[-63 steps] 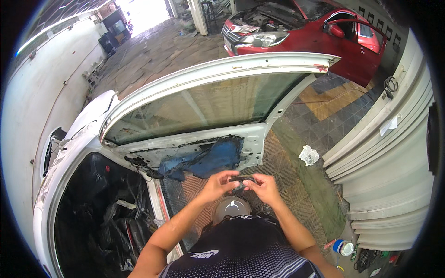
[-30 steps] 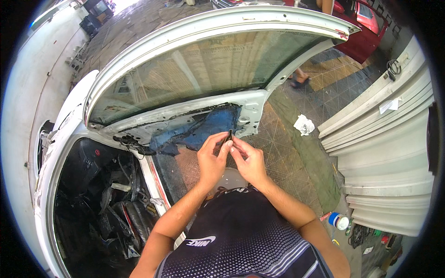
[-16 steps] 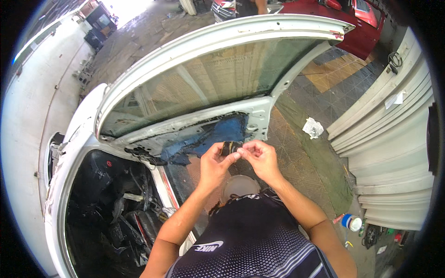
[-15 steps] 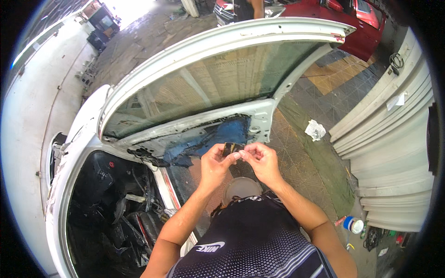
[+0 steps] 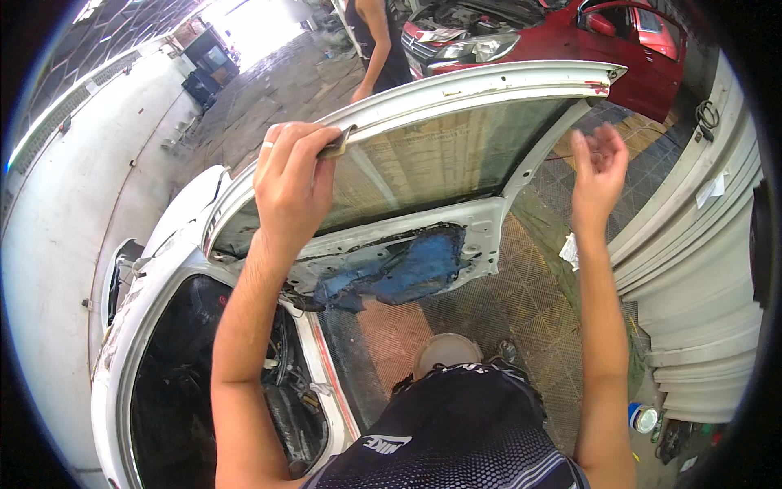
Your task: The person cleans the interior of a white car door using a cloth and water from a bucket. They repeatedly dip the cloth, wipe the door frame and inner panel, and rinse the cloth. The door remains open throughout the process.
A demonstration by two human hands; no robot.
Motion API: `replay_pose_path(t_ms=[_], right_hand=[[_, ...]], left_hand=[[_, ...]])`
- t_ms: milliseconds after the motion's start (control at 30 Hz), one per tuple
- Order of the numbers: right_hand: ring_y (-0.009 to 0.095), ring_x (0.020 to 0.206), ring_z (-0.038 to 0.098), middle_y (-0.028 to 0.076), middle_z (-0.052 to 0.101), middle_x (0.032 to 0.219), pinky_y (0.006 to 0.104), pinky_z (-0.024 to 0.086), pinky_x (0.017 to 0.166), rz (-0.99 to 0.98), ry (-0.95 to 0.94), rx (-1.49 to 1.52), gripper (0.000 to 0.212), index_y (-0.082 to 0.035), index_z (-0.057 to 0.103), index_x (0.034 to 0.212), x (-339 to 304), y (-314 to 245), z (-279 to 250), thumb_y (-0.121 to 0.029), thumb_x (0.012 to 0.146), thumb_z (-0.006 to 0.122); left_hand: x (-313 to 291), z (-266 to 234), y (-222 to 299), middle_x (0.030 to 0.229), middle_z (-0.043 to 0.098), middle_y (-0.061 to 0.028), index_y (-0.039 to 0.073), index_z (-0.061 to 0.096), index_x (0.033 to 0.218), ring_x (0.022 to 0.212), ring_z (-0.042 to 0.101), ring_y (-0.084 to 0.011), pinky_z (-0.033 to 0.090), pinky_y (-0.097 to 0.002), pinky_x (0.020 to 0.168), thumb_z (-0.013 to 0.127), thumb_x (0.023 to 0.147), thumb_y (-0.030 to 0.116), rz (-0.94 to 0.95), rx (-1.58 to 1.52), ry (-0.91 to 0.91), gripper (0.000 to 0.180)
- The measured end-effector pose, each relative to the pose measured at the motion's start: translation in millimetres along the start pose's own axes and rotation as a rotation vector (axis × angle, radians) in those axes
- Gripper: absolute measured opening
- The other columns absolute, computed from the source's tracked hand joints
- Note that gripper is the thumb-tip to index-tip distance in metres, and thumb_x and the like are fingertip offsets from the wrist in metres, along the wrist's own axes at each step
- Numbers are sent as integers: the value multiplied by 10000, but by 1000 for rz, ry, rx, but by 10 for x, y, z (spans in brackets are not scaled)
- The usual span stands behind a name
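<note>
In my left hand (image 5: 297, 175), raised at the upper edge of the white car door (image 5: 481, 83), is a small folded piece of sandpaper (image 5: 338, 143), dark with a paler edge. Fingers and thumb pinch it just over the door's window frame; I cannot tell whether it touches the paint. My right hand (image 5: 601, 175) is lifted near the door's far right corner, apart from it, its fingers loosely curled and holding nothing. Below the window glass (image 5: 432, 155), blue film (image 5: 423, 265) with black sealant round it covers part of the inner door panel.
The white car's open doorway (image 5: 195, 367) shows a stripped dark interior at left. A round grey lid or bucket top (image 5: 448, 352) stands right before me. Beyond the door are another person (image 5: 383, 49) and a red car (image 5: 529, 41). Pale draped sheeting (image 5: 700, 244) hangs at right.
Both hands have parted and risen from in front of my body, the left keeping the sandpaper and going up to the door's top edge, the right going out to the right. The other person shows more.
</note>
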State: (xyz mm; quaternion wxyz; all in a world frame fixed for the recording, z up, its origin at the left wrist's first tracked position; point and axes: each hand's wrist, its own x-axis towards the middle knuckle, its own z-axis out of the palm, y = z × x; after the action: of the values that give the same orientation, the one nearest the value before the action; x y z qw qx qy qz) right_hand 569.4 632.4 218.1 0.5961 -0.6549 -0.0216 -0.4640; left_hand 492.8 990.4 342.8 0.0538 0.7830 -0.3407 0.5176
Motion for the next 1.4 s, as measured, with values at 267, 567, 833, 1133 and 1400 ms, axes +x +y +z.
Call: replay_pose_path(t_ms=[267,567,833,1133,1400], right_hand=[[243,1250,551,164,591,1329,391,447,1032,102,-285,21,799,24,503,1422,404,388,47,-418,849,841],[154,949,616,66,646,1033,297,501,861,-52,-158,135,434,-21,638,1265,-524,-351,73,-208,905,792],[112,918,664,59,697,995,253,547,806,401,-660,860,160,25,737,1038,-1147,-1087,776,-79,920,766],[124,865,664,54,696,956,263,529,756,-18,-514,430,113,-13,744,1004,-935,-1013,683,-85,918,760],[223,1186,532,134,564,1246,399,422,1038,68,211,-102,684,14,500,1366,-187,389,183,-378,895,804]], left_hand=[[15,77,-41,974,642,-126,7,680,1043,896,628,-329,529,-413,779,689,613,-114,52,33,-98,447],[-75,44,210,1002,664,-113,3,666,1043,895,650,-239,505,-308,830,695,809,-100,-250,-131,-95,258],[-42,10,669,912,698,-71,-21,682,1016,822,662,-134,523,-269,766,712,904,-17,-723,-730,-275,116],[-59,-4,330,937,653,-121,8,646,1005,842,636,-319,513,-396,744,727,730,-52,-82,-24,-90,292],[1,168,-28,975,629,-124,3,647,1032,878,633,-321,523,-422,773,711,640,-60,140,136,-108,402]])
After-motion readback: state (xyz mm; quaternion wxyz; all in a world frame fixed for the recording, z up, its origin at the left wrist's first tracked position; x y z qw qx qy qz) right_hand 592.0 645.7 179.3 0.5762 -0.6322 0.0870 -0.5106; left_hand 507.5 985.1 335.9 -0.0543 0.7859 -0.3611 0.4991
